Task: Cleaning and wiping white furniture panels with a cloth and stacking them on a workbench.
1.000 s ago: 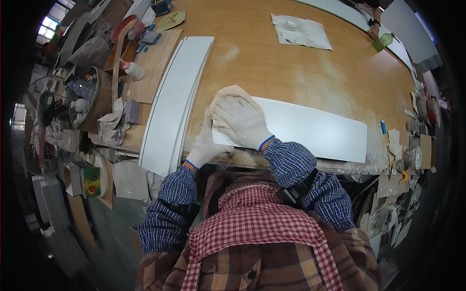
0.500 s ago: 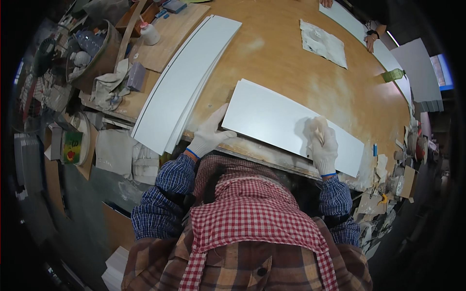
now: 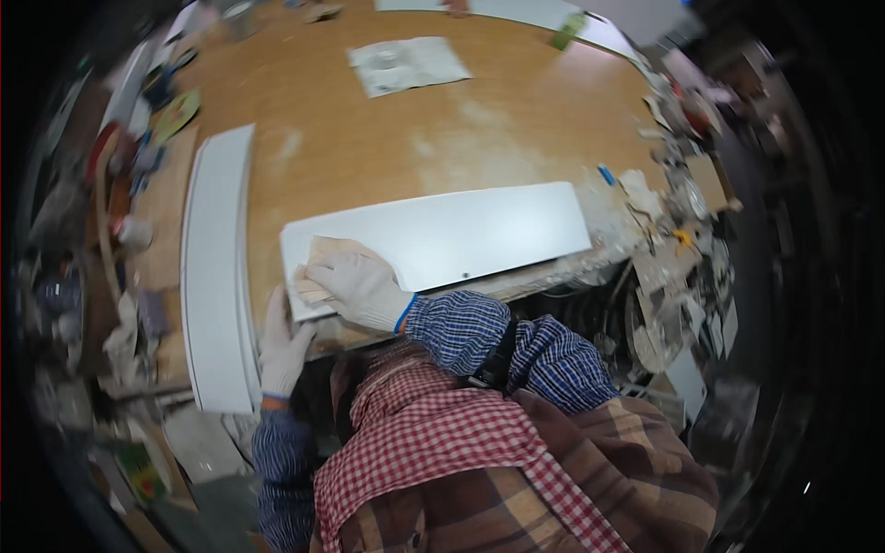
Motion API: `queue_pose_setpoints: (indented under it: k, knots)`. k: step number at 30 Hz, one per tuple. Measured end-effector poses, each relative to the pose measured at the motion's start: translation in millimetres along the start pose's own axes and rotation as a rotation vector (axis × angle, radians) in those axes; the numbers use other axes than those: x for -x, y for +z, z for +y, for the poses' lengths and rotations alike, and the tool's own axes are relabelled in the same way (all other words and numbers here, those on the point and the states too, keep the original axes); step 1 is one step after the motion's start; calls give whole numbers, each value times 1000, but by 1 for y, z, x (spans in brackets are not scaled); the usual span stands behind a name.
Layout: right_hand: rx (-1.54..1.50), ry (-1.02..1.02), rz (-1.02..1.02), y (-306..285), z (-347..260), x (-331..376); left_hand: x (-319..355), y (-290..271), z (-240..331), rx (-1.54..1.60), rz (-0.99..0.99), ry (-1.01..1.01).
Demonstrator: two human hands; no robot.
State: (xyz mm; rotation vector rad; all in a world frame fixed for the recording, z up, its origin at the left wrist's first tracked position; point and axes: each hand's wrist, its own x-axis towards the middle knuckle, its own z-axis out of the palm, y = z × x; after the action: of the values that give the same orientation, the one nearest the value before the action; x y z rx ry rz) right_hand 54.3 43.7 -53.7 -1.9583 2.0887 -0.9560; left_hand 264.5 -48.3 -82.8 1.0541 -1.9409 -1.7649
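A long white panel (image 3: 461, 235) lies flat near the front edge of the worktable, with a small dark hole by its near edge. My right hand (image 3: 359, 288), in a white knit glove, is closed on a beige cloth (image 3: 336, 247) and presses it onto the panel's left end. The forearm reaches across from the right. My left hand (image 3: 284, 348), also gloved, rests against the panel's near left corner, thumb spread from the outstretched fingers. Left of it lies a stack of white panels (image 3: 219, 267).
On the wooden worktable (image 3: 304, 184) a crumpled white sheet (image 3: 406, 66) lies farther back. A green bottle (image 3: 567, 30) stands near more white panels at the far edge. Scraps and a blue piece (image 3: 606, 174) are at the right; a white bottle (image 3: 135, 232) is at the left.
My right hand has slid with the cloth from the panel's right part to its left end. My left hand stays at the corner. The view has turned right.
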Motion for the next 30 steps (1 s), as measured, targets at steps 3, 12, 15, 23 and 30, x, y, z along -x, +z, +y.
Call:
queue_pose_setpoints:
  k: [3,12,15,23,30]
  knots:
    - [119,306,214,-66,45,29,11,-16,32,-485,43,154]
    - [612,967,569,-153,145,163,-63,150,129,-1096,-380,847]
    - [537,737,383,-125,102,140,-81,189,129,-1185,-589,893]
    - [668,1242,501,-165,169,203,-80,204,124,-1272,-595,919]
    - [639,1075,355,-153,127,183,-78,199,132,-1285,-598,844]
